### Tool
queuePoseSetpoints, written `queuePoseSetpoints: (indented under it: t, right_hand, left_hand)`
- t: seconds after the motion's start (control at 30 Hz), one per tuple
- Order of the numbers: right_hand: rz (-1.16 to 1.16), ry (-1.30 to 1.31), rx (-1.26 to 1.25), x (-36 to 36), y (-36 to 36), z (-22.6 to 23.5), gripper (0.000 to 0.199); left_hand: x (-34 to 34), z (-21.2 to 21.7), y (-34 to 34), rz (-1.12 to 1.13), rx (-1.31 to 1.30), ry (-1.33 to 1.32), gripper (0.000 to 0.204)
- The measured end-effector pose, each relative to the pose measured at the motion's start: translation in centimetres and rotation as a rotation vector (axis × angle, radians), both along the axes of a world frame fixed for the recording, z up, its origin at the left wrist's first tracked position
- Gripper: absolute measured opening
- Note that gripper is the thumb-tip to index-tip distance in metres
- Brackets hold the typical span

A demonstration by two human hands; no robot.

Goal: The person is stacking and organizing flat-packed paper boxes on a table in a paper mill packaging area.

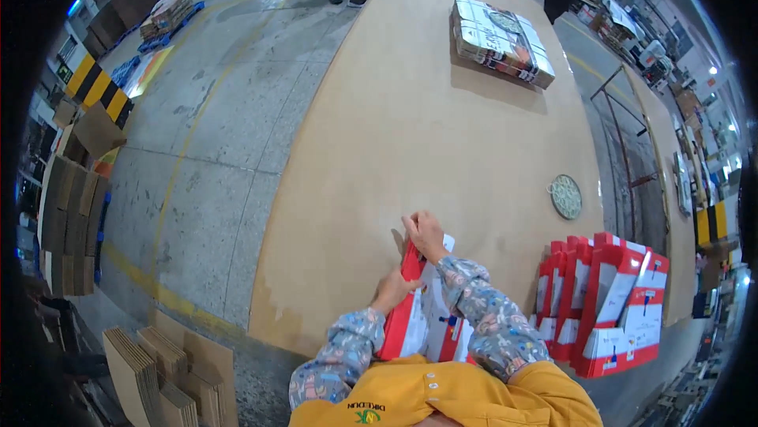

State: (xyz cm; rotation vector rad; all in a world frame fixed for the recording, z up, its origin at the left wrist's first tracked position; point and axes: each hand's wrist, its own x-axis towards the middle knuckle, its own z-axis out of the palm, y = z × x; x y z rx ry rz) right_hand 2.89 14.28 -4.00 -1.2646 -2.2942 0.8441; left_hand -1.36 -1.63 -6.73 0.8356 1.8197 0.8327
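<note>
Both hands are laid on a red-and-white flat carton [422,316] at the near edge of the counter [410,135]. The left hand [392,289] is closed on the carton's left red edge, fingers curled around it. The right hand [426,235] is pressed on the carton's far end, fingers bent over its top edge; how tightly it is gripped cannot be told. The carton is held tilted, its lower part hidden between the patterned sleeves. To the right, a row of like red-and-white cartons [604,305] is stood upright at the counter's edge, well apart from the hands. Beyond them a round patterned disc [565,196] is seen lying flat. A strapped bundle of printed sheets [500,40] is lying at the counter's far end. Brown cardboard stacks [158,376] are piled on the floor at lower left.
</note>
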Motion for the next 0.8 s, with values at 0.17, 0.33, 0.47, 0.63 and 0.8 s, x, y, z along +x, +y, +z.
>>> queuePoseSetpoints:
  t: [0.17, 0.33, 0.47, 0.63, 0.8]
  right_hand:
    - [-0.045, -0.167, 0.038, 1.3, -3.4, -4.6, 0.027]
    - [-0.059, -0.17, 0.347, -0.6, 0.8, -5.9, 0.024]
    - [-0.017, -0.191, 0.167, 1.8, -3.0, -4.6, 0.02]
    - [-0.054, 0.26, 0.25, 5.3, -7.5, 5.4, 0.01]
    - [0.693, 0.242, 0.028, 13.0, -19.8, 5.0, 0.021]
  left_hand:
    - [2.8, -1.1, -2.9, -0.052, -0.114, 0.148, 0.055]
    - [1.8, -2.8, 2.0, -0.006, -0.042, 0.234, 0.053]
    - [4.3, -2.6, -3.1, -0.001, -0.064, 0.17, 0.055]
    - [3.0, 2.3, -4.0, 0.06, -0.023, -0.022, 0.063]
    - [2.1, 2.0, -1.6, 0.091, -0.053, 0.134, 0.06]
